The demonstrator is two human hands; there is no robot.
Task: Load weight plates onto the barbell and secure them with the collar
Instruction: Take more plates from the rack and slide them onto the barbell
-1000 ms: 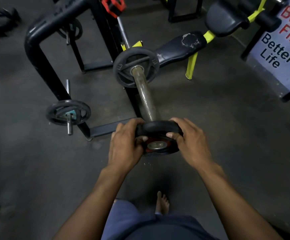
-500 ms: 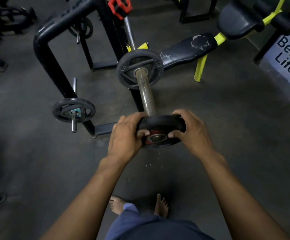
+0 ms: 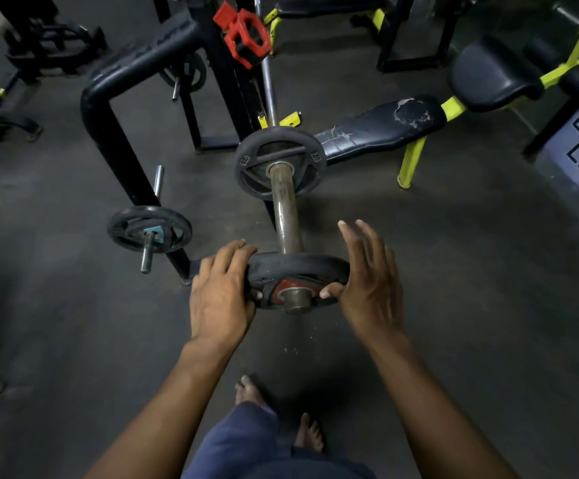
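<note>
At the near end of the rusty steel barbell sleeve (image 3: 286, 216), a small black rubber plate (image 3: 298, 274) is gripped at its left rim by the curled left hand (image 3: 220, 299) while the right hand (image 3: 367, 281), fingers spread open and thumb alone touching, is kept alongside, apparently to steady it for sliding.

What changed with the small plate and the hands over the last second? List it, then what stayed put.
The small plate went further onto the barbell sleeve; the sleeve end now pokes through its hole. The right hand opened, fingers spread, only the thumb touching. The left hand still grips the rim. Unchanged: the large plate further up the sleeve, the red collar up on the rack.
</note>
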